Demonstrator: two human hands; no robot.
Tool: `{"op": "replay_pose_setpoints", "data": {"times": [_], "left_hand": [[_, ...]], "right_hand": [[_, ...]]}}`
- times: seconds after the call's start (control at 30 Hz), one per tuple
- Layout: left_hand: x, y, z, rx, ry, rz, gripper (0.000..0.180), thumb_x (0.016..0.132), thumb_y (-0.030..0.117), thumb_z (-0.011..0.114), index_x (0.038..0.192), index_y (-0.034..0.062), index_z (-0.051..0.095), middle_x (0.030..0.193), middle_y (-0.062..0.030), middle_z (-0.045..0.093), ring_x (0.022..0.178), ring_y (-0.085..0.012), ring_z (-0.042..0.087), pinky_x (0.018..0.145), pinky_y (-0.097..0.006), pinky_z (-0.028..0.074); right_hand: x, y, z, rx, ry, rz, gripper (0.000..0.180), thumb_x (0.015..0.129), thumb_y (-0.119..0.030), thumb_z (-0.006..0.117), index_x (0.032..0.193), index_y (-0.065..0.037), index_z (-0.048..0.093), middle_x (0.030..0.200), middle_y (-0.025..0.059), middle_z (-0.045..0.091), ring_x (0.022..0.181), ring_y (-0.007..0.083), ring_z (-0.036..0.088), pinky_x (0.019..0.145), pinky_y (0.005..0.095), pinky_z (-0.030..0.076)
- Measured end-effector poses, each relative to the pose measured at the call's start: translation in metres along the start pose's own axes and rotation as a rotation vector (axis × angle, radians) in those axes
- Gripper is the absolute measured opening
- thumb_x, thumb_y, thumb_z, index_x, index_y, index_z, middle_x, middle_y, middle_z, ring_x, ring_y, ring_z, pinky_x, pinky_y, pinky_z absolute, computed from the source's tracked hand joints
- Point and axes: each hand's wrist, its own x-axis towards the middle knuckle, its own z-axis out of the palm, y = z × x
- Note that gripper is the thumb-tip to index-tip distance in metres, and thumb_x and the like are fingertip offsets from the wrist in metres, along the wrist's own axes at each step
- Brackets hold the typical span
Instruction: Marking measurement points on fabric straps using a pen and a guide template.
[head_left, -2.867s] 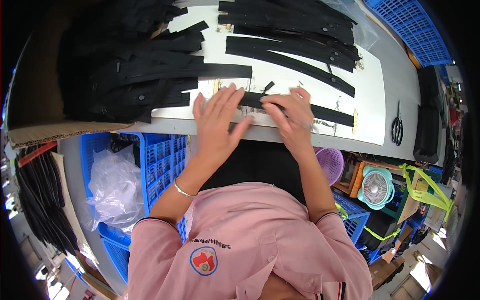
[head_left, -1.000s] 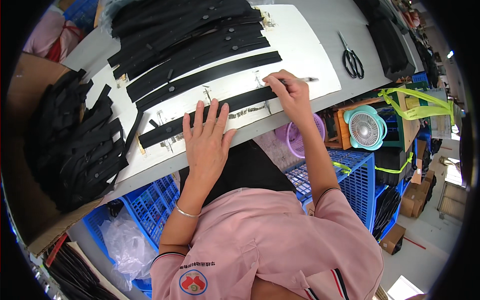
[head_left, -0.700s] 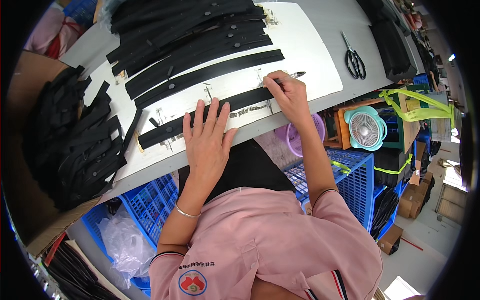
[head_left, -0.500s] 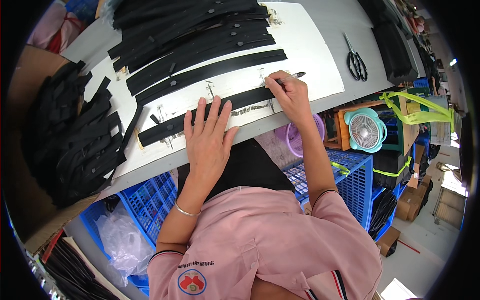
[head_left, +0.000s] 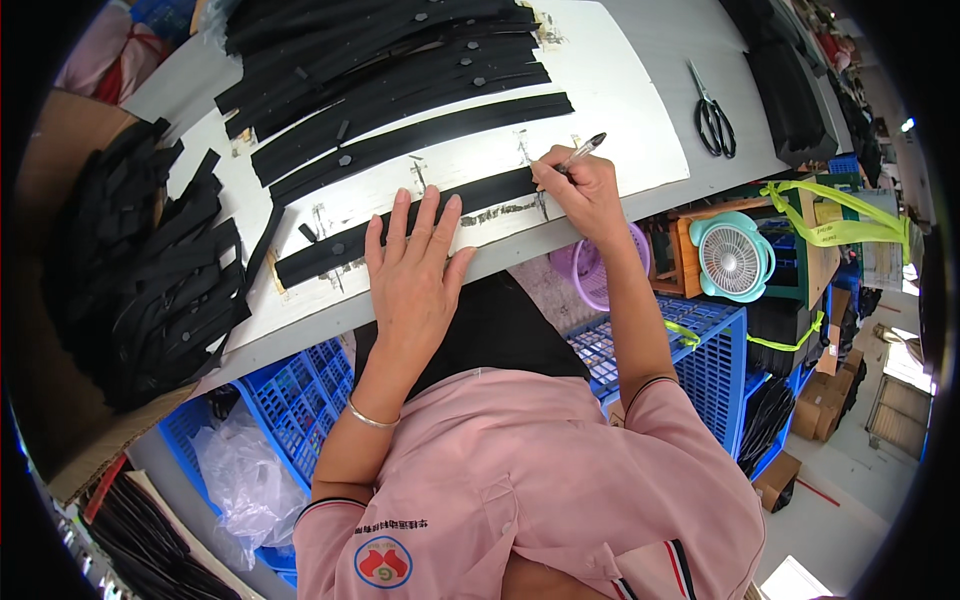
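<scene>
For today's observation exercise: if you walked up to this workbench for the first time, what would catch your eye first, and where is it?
First, the two hands at the near edge of the white board: the left hand lies flat on a long black strip, while the right hand holds a pen at the strip's right end. Behind them lie more black strips in a row, with a loose dark heap at the left. Black scissors lie on the table to the right.
</scene>
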Motion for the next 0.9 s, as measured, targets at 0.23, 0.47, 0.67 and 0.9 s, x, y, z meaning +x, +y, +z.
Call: {"op": "replay_pose_setpoints", "data": {"times": [0.23, 0.47, 0.67, 0.9], "left_hand": [[-0.001, -0.002, 0.001, -0.019, 0.008, -0.012, 0.057, 0.097, 0.031, 0.071, 0.150, 0.0172, 0.057, 0.157, -0.0075, 0.052, 0.151, -0.0328, 0.038, 0.124, -0.052, 0.023], [-0.020, -0.017, -0.017, 0.003, 0.046, -0.059, 0.062, 0.095, 0.032, 0.073, 0.151, 0.0117, 0.055, 0.157, -0.0098, 0.052, 0.152, -0.0331, 0.037, 0.126, -0.056, 0.016], [-0.025, -0.025, -0.015, -0.013, 0.042, -0.053, 0.063, 0.094, 0.032, 0.074, 0.151, 0.0118, 0.054, 0.158, -0.0080, 0.051, 0.152, -0.0317, 0.038, 0.125, -0.056, 0.016], [-0.027, -0.025, -0.013, -0.034, 0.048, -0.056, 0.065, 0.094, 0.032, 0.074, 0.152, 0.0117, 0.054, 0.158, -0.0074, 0.051, 0.151, -0.0308, 0.038, 0.125, -0.056, 0.017]], "right_hand": [[0.001, 0.001, 0.003, -0.042, 0.004, -0.054, 0.019, 0.094, -0.012, 0.070, 0.082, 0.002, 0.071, 0.071, 0.0053, 0.068, 0.062, 0.0114, 0.060, 0.058, 0.0286, 0.046], [-0.002, 0.001, -0.002, 0.134, 0.014, 0.115, 0.018, 0.097, -0.011, 0.065, 0.084, 0.000, 0.072, 0.074, 0.0017, 0.068, 0.070, 0.0071, 0.064, 0.064, 0.0229, 0.048], [0.004, -0.024, 0.016, 0.154, 0.140, 0.097, 0.019, 0.099, -0.014, 0.069, 0.087, 0.001, 0.074, 0.071, 0.0007, 0.069, 0.064, 0.0054, 0.061, 0.060, 0.0225, 0.047], [0.015, -0.071, 0.078, 0.159, -0.007, 0.118, 0.017, 0.100, -0.014, 0.070, 0.095, 0.001, 0.075, 0.079, 0.0006, 0.070, 0.065, 0.0037, 0.056, 0.058, 0.0206, 0.043]]}}
